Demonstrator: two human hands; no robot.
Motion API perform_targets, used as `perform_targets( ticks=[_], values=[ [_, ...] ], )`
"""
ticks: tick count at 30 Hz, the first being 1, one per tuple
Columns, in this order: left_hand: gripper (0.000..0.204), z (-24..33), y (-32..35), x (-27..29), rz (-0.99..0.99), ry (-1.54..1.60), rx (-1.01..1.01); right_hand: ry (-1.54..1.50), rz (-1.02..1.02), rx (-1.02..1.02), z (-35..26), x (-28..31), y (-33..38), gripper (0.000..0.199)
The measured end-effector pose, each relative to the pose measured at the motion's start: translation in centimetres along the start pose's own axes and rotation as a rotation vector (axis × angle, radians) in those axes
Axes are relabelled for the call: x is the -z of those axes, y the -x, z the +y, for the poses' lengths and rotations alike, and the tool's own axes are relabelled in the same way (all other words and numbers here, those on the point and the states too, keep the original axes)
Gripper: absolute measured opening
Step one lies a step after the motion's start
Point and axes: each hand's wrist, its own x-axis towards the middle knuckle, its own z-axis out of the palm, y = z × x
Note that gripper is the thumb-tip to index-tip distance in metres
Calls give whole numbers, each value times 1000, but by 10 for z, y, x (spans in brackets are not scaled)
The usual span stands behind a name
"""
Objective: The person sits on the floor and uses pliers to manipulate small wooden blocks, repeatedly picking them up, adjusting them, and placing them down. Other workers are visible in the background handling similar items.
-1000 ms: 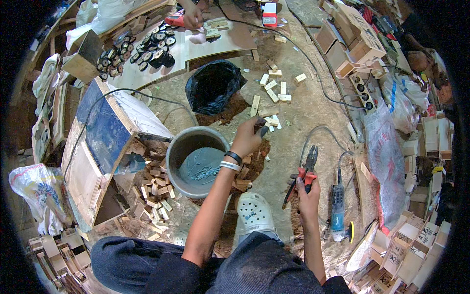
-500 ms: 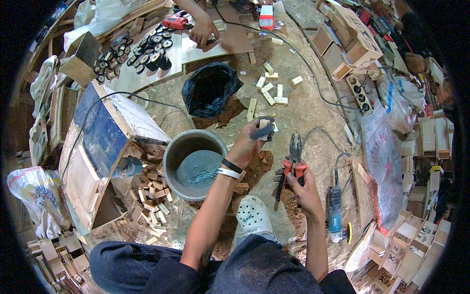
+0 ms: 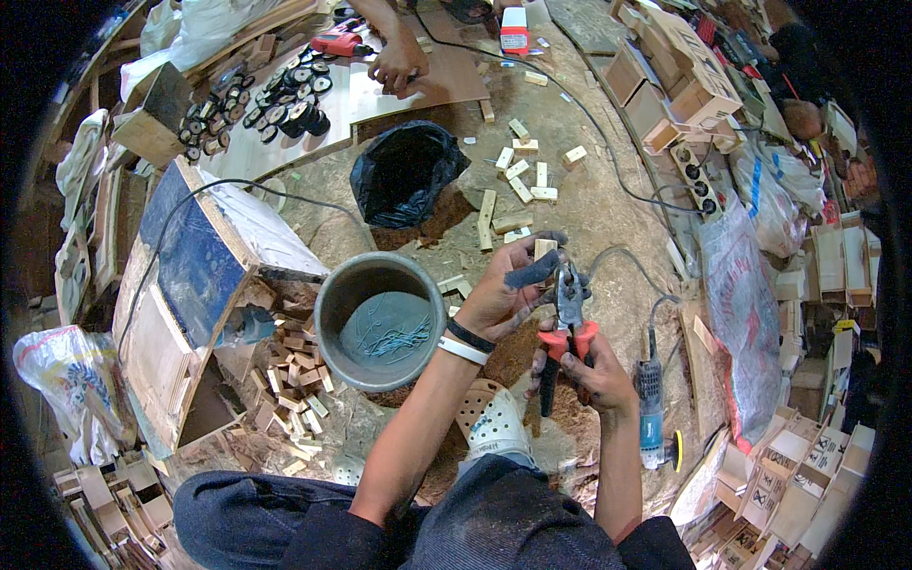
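My left hand (image 3: 502, 296) holds a small wooden block (image 3: 545, 249) between its fingers; some of the fingers look dark-covered. A pair of pliers (image 3: 572, 302) with red and black handles is gripped in my right hand (image 3: 602, 378). The plier jaws are right beside the block and left fingertips; whether they touch or bite on something there is hard to make out. Left of my hands stands a round grey tub (image 3: 328, 328). Thin bluish metal pieces (image 3: 404, 337), like nails or wire, lie on its bottom.
Small wooden blocks (image 3: 520, 171) lie scattered ahead, some with a pin sticking out. Beyond the tub sits an open black bag (image 3: 366, 185). A corded blue power tool (image 3: 650, 418) stands at right. Another person's hand (image 3: 399, 65) works on a board (image 3: 446, 81) with dark discs (image 3: 304, 119) nearby.
My hands have come together: the pliers have moved up to the block, which my left hand has brought slightly right and down. The other person's hand shifted slightly.
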Motion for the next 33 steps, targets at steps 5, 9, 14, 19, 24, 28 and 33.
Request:
perform_targets(
  ticks=[5, 9, 14, 19, 24, 28, 33],
  values=[
    [50, 0, 1, -3, -11, 52, 10, -130, -72, 22, 1, -2, 0, 50],
    [48, 1, 0, -6, 1, 58, -4, -308, -105, 23, 2, -8, 3, 48],
    [31, -5, -8, -16, 352, -80, -156, 251, 367, 140, 12, -4, -18, 38],
    [20, -21, -16, -32, 635, -530, -448, 752, 602, 349, 24, 10, -52, 42],
    [16, -12, -10, -23, 698, -851, -552, 844, 664, 435, 28, 0, -62, 46],
    [17, -4, -6, -20, 721, -784, -567, 848, 525, 337, 31, -5, -53, 38],
    [18, 2, -7, -22, 666, -751, -548, 682, 646, 281, 39, -8, -54, 39]
  ],
)
